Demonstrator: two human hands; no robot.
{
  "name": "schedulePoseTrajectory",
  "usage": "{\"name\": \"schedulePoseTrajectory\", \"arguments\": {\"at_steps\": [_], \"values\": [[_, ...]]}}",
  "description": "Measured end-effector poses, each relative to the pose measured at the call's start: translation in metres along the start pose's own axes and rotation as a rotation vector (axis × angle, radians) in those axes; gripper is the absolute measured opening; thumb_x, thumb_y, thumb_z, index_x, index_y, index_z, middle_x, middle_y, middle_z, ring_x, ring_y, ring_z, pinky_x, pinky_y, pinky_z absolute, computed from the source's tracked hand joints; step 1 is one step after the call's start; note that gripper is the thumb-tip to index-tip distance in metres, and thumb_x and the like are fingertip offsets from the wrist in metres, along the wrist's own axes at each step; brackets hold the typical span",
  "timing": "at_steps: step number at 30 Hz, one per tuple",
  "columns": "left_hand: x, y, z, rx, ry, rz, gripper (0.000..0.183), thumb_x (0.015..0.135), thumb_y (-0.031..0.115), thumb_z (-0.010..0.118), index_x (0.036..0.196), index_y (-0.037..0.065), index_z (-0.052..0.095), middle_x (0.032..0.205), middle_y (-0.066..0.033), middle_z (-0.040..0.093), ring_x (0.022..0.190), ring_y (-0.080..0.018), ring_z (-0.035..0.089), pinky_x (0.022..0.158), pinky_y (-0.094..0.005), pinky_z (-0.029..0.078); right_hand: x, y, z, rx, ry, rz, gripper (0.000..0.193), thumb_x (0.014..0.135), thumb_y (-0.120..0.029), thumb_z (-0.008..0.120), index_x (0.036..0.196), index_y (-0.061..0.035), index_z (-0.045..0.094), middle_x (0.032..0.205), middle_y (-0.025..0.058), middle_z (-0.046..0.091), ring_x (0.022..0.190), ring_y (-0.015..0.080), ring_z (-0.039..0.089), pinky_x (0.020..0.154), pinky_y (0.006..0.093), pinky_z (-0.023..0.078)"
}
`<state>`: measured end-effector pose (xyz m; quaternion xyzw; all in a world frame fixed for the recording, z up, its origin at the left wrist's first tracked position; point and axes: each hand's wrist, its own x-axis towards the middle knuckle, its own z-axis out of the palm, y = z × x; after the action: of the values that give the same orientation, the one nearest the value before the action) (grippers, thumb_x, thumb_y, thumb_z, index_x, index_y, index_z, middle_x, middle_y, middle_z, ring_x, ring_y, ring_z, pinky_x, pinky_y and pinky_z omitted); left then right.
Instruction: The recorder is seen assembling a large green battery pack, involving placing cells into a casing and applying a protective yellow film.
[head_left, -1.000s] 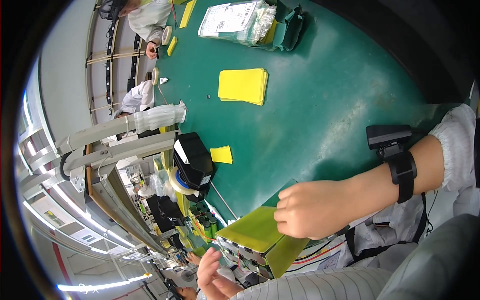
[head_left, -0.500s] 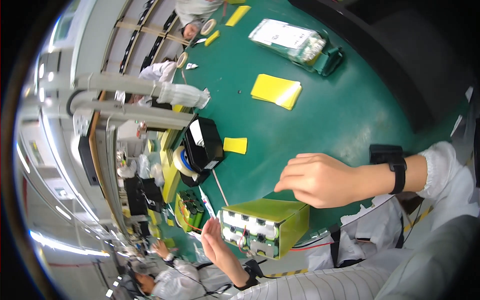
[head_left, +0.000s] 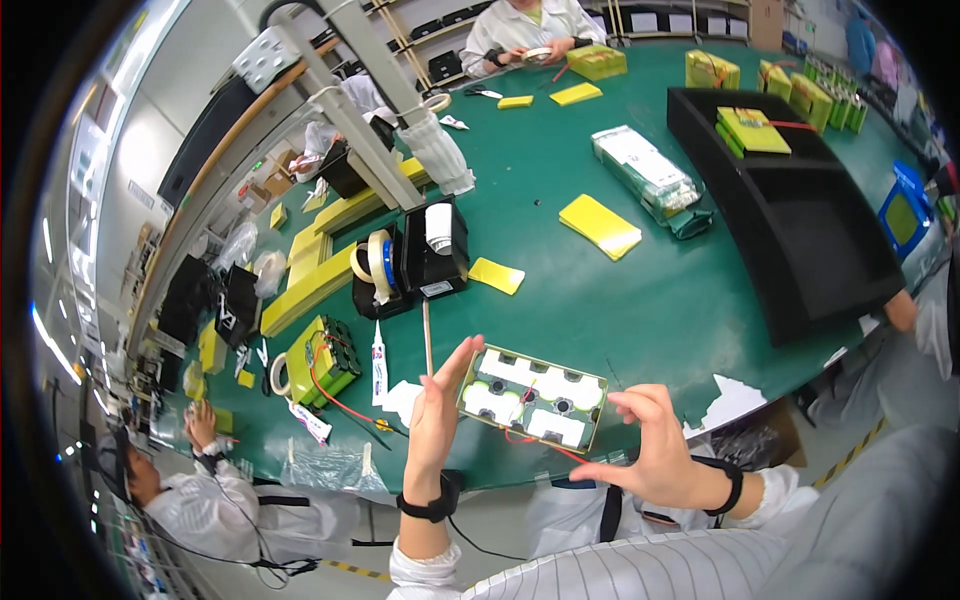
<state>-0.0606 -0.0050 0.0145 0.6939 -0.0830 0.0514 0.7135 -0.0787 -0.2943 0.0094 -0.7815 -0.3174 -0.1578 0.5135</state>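
Item: battery pack [head_left: 533,397], a rectangular block in a yellow-green wrap, its upturned face showing rows of white-capped round cells and thin red wires [head_left: 525,437] trailing from it. It was held in the air over the near edge of the green desk [head_left: 640,300], between both hands.

Hold: the left hand [head_left: 437,420] lay flat and open against the pack's left end, fingers straight, pressing rather than closing. The right hand [head_left: 650,450] pinched the right end between thumb and curled fingers.

Handling, as judged: dense and fairly heavy for its size; rigid; the wrap looked smooth and possibly slippery. The exposed cell ends and wires looked delicate, so the wrapped ends and long sides seemed the safer places to grip.

Surface: a long, matte green worktop. It carried a black tape dispenser [head_left: 410,260] toward the left edge, a glue tube [head_left: 379,350], yellow pads [head_left: 600,225] mid-desk, a black tray [head_left: 800,210] toward the right edge, and a wired pack [head_left: 322,358].

Room: an assembly hall; other workers in white coats sat at the far and left edges.
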Motion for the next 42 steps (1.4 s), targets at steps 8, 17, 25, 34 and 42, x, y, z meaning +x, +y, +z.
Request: {"name": "schedulePoseTrajectory", "arguments": {"at_steps": [8,17,25,34,42], "values": [[0.007,0.000,-0.001,0.045,-0.027,-0.025,0.068,0.113,0.047,0.026,0.140,-0.008,0.056,0.145,-0.0177,0.056,0.138,-0.0256,0.049,0.118,-0.0358,0.032,0.012,-0.005,-0.004,-0.192,-0.005,-0.082,0.051,0.067,-0.015,0.096,0.099,-0.0027,0.058,0.089,0.0092,0.064,0.078,0.0255,0.057,0.066,0.0348,0.048],[-0.014,0.004,-0.001,0.149,0.050,0.072,0.033,0.106,0.022,0.056,0.125,-0.003,0.066,0.125,-0.0132,0.065,0.120,-0.0221,0.060,0.107,-0.0339,0.044,0.050,0.022,-0.021,-0.279,0.099,0.011,0.029,0.068,-0.002,0.085,0.092,-0.0022,0.069,0.084,0.0087,0.068,0.075,0.0247,0.060,0.066,0.0351,0.049],[-0.030,-0.001,0.028,0.135,0.219,0.133,0.023,0.082,-0.008,0.078,0.101,-0.004,0.066,0.107,-0.0115,0.066,0.095,-0.0183,0.066,0.087,-0.0305,0.053,0.109,0.071,-0.015,-0.064,0.061,0.118,0.026,0.076,0.000,0.079,0.101,-0.0050,0.078,0.081,0.0093,0.072,0.074,0.0210,0.064,0.069,0.0342,0.052],[-0.047,-0.012,0.097,0.520,0.594,0.328,0.026,0.075,-0.003,0.086,0.091,-0.001,0.066,0.081,-0.0109,0.065,0.072,-0.0230,0.064,0.070,-0.0338,0.051,0.156,0.096,0.008,0.451,-0.300,0.385,0.026,0.094,-0.001,0.065,0.115,-0.0070,0.079,0.100,0.0037,0.077,0.092,0.0101,0.069,0.080,0.0268,0.056],[-0.040,-0.029,0.149,0.328,0.508,0.371,0.048,0.082,-0.015,0.076,0.120,-0.003,0.050,0.116,-0.0127,0.047,0.088,-0.0172,0.057,0.085,-0.0307,0.054,0.165,0.121,0.012,0.639,-0.435,0.274,0.041,0.098,0.001,0.057,0.137,-0.0071,0.065,0.113,0.0085,0.075,0.094,0.0125,0.069,0.089,0.0293,0.056]]}}
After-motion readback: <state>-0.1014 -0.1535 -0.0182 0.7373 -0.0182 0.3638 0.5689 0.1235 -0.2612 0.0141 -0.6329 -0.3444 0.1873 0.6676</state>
